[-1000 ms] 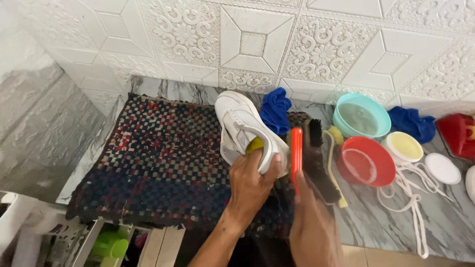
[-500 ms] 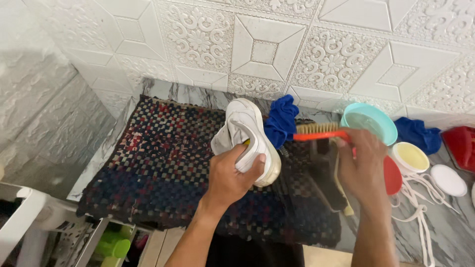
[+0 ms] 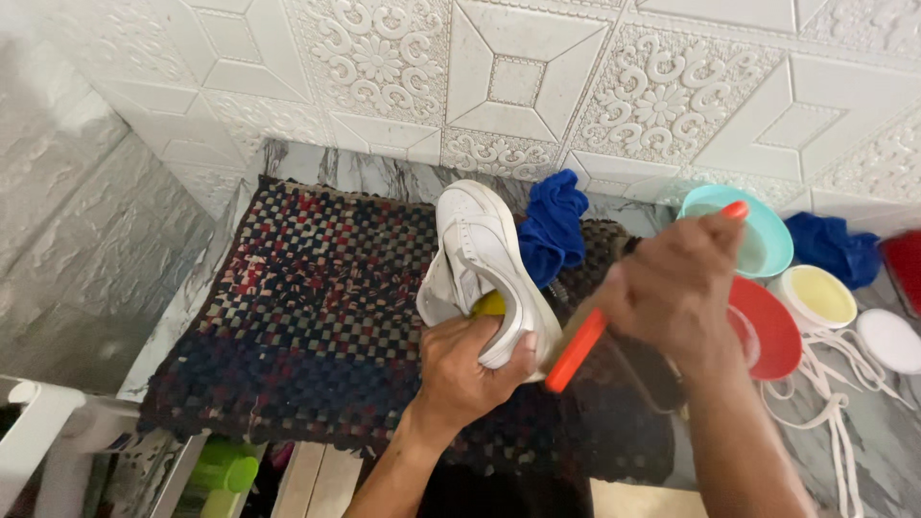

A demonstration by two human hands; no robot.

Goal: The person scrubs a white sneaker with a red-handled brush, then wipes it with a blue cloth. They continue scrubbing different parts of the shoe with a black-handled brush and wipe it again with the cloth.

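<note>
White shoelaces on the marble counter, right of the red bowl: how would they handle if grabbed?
The loose white shoelaces lie in slack loops, so probably floppy and light. Strands cross, so lifting one may drag the rest. They trail past the round red plastic bowl, so they might snag it.

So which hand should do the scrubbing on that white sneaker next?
Probably the right hand: it already grips the orange-handled brush right beside the white sneaker. The left hand is busy holding the sneaker up over the checkered mat.

There are no boxes, labels, signs or screens to see here. A green bottle (image 3: 223,473) stands below the tabletop's front left corner.
</note>
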